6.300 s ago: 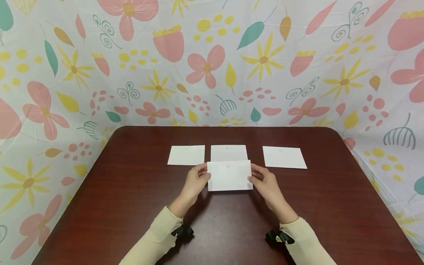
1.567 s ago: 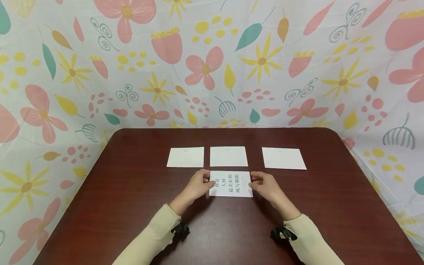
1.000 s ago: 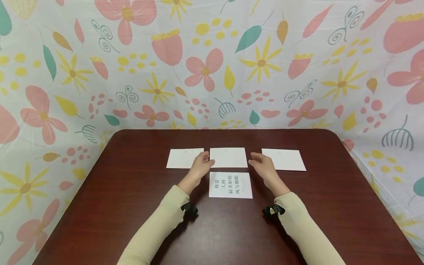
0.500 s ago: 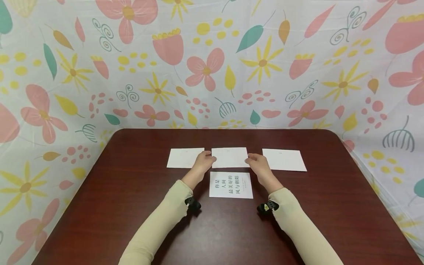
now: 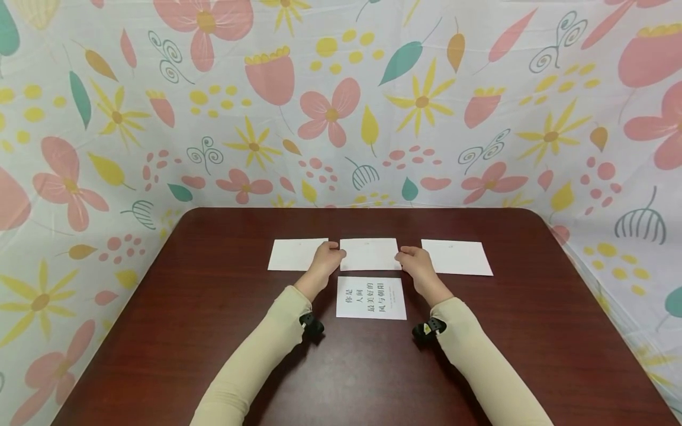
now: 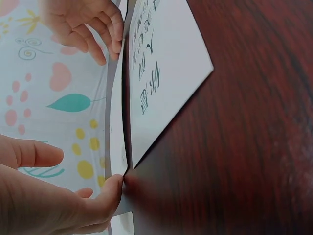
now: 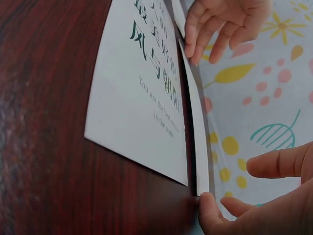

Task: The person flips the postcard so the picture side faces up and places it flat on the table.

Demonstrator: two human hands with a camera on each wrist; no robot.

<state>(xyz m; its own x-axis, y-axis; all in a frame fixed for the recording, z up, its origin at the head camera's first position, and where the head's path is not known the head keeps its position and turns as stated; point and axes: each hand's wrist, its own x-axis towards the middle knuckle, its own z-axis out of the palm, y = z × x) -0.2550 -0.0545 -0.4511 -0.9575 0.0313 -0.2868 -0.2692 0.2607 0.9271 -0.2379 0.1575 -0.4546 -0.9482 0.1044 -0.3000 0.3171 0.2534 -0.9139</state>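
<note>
A blank white card (image 5: 369,254) lies in the middle of the back row on the dark table. My left hand (image 5: 322,263) is at its left edge, fingertips touching the edge near a corner and thumb held apart above in the left wrist view. At the opposite edge is my right hand (image 5: 420,269), its fingertip against the card's corner and its thumb likewise raised in the right wrist view. Nearer me, a card with Chinese lettering (image 5: 371,298) lies flat, its characters turned sideways; small English print shows on it in the right wrist view.
Another blank white card (image 5: 293,254) lies left of the middle one, partly behind my left hand. A further card (image 5: 459,258) sits to the right, slightly angled. Behind the brown table (image 5: 213,331) hangs a flower-patterned cloth (image 5: 341,165).
Earlier both hands held up a blank-faced card; it then showed lettering and was let go on the table. The hands moved forward to the middle back card, which shifted slightly right.
</note>
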